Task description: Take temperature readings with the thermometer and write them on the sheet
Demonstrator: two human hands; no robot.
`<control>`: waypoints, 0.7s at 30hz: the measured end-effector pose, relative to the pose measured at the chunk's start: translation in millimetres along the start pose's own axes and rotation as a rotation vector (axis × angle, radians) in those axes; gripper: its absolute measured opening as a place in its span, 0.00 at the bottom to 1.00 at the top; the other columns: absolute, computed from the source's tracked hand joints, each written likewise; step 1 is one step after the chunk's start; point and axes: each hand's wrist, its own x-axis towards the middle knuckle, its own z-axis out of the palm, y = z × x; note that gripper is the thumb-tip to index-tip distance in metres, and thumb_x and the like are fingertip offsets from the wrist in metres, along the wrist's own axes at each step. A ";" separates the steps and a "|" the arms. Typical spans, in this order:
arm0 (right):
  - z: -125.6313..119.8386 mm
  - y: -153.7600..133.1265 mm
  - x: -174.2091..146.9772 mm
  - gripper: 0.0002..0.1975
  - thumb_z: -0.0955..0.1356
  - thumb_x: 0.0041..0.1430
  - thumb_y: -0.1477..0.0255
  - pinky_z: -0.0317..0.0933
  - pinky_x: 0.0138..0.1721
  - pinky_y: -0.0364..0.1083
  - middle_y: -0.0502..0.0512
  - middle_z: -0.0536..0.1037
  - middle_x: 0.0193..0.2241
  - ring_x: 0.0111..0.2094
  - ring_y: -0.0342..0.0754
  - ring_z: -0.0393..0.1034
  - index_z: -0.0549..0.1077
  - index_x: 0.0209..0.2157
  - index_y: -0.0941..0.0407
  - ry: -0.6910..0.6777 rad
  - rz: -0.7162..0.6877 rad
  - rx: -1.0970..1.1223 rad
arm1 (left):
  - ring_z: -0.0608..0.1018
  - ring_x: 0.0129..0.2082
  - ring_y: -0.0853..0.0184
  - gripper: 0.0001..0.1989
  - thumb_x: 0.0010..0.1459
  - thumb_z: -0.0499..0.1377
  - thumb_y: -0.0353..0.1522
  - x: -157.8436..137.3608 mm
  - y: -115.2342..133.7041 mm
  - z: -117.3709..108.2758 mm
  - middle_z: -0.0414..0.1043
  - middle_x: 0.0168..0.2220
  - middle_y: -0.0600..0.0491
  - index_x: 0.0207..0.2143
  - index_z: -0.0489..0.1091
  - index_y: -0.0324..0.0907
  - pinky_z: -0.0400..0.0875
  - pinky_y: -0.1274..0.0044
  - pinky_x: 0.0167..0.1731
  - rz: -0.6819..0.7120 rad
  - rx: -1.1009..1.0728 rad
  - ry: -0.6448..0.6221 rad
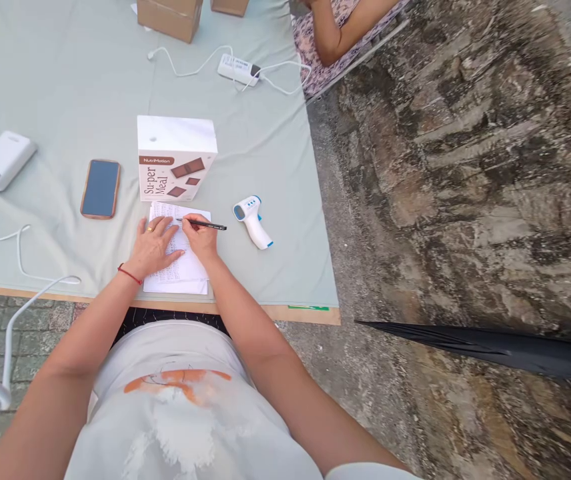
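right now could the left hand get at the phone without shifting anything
Probably yes. The left hand lies flat on the paper, and the phone lies just to its left on bare cloth, with nothing between them.

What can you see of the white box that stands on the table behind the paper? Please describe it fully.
The white box looks like cardboard and stands upright on the pale green tablecloth. Its front shows a brown label, brown letters reading "Super Meal" and pictures of brown bars. It looks closed. Its lower edge meets the far end of the paper; whether they touch is unclear. No hand touches it. A phone lies to its left.
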 end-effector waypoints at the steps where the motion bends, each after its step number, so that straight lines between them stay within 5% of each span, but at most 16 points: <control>1: 0.1 1.4 0.1 0.10 0.69 0.58 0.61 0.73 0.46 0.51 0.53 0.81 0.34 0.37 0.51 0.75 0.76 0.33 0.52 0.001 -0.010 0.002 | 0.67 0.70 0.41 0.30 0.65 0.62 0.46 0.2 0.4 -0.5 0.66 0.70 0.38 0.64 0.70 0.42 0.53 0.45 0.71 -0.003 -0.001 -0.005; 21: -0.2 16.1 2.9 0.11 0.68 0.60 0.61 0.75 0.43 0.50 0.54 0.82 0.34 0.36 0.50 0.76 0.77 0.34 0.53 0.024 -0.095 -0.041 | 0.67 0.70 0.41 0.31 0.67 0.62 0.45 0.8 4.4 -4.9 0.65 0.70 0.36 0.65 0.69 0.38 0.52 0.44 0.71 -0.012 0.029 -0.038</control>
